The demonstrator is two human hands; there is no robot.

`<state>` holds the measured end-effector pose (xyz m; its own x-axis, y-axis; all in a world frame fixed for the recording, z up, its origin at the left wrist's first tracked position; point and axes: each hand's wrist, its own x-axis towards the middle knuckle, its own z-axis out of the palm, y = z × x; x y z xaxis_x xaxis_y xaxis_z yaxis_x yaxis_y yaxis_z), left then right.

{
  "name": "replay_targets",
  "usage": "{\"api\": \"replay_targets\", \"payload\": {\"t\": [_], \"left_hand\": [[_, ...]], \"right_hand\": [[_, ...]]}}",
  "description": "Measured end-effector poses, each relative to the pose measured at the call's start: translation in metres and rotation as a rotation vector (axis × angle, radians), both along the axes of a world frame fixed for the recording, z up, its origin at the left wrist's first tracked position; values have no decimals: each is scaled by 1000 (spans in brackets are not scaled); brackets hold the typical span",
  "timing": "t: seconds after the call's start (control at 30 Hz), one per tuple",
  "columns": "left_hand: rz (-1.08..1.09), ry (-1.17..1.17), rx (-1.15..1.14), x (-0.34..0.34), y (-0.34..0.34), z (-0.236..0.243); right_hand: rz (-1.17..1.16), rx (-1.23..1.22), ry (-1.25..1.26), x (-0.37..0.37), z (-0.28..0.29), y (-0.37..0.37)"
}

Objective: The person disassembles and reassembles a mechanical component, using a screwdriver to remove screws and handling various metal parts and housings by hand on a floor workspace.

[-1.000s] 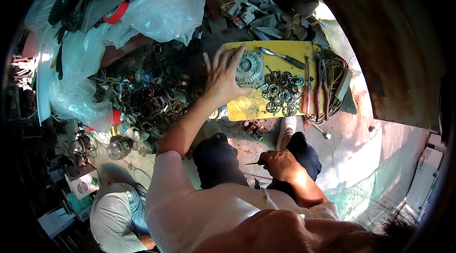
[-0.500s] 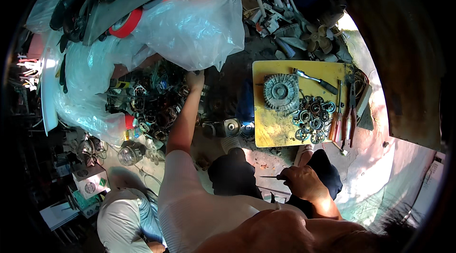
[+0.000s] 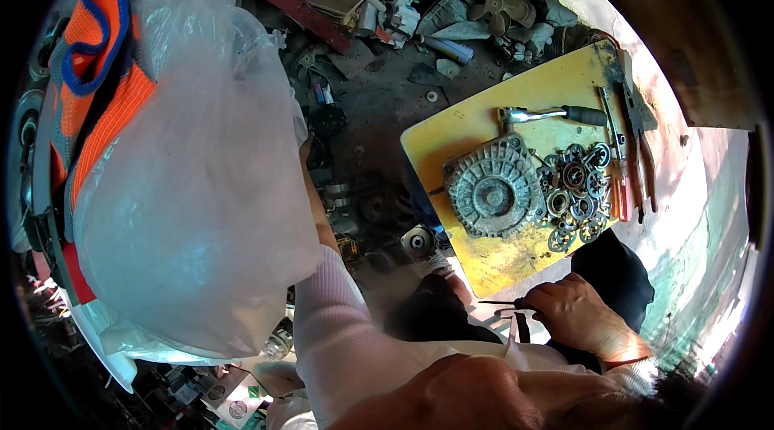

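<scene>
While the right hand (image 3: 579,313) rests low near the person's knee, its fingers (image 3: 542,301) are curled closed around a thin dark tool (image 3: 498,302), most likely a small screwdriver or pick, whose slender shaft points left, level and clear of everything else. Held that way, it seems parked out of the work yet ready for use. The left hand cannot be seen: the left arm (image 3: 326,269), in a pale ribbed sleeve, reaches forward and up until it disappears behind a big clear plastic bag (image 3: 193,188), so whether those fingers are open or closed on anything cannot be told. They appear to reach toward the heap of dark metal parts (image 3: 363,204) on the ground beside the bag.

Just ahead of the right hand lies a yellow board (image 3: 476,127) that serves as a low counter on the floor. A round, ribbed grey housing (image 3: 493,196) sits on it, with a cluster of bearings and small rings (image 3: 576,196) touching its right side, probably gathered there so none get lost. A ratchet wrench (image 3: 548,114) lies above them, and a red-handled screwdriver (image 3: 621,184) and pliers (image 3: 641,139) line the board's right edge. An orange vest (image 3: 101,99) lies under the bag.
</scene>
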<state>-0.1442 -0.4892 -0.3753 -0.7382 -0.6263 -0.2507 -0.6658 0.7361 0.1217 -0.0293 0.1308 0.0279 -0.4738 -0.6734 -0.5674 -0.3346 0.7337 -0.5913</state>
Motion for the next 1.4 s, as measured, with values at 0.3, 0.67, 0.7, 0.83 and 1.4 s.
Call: {"api": "replay_targets", "payload": {"t": [0.3,0.67,0.7,0.83,1.4], "left_hand": [[242,-248,-5,-32,25,26],[331,-59,25,-10,4,3],[323,8,61,-7,5,2],[164,67,108,-4,49,37],[-19,576,758,158,259,139]], "right_hand": [[-129,159,82,18,-22,9],[-194,156,93,15,-16,10],[-194,150,100,14,-17,12],[-200,120,117,14,-19,13],[-145,33,116,8,0,26]]}}
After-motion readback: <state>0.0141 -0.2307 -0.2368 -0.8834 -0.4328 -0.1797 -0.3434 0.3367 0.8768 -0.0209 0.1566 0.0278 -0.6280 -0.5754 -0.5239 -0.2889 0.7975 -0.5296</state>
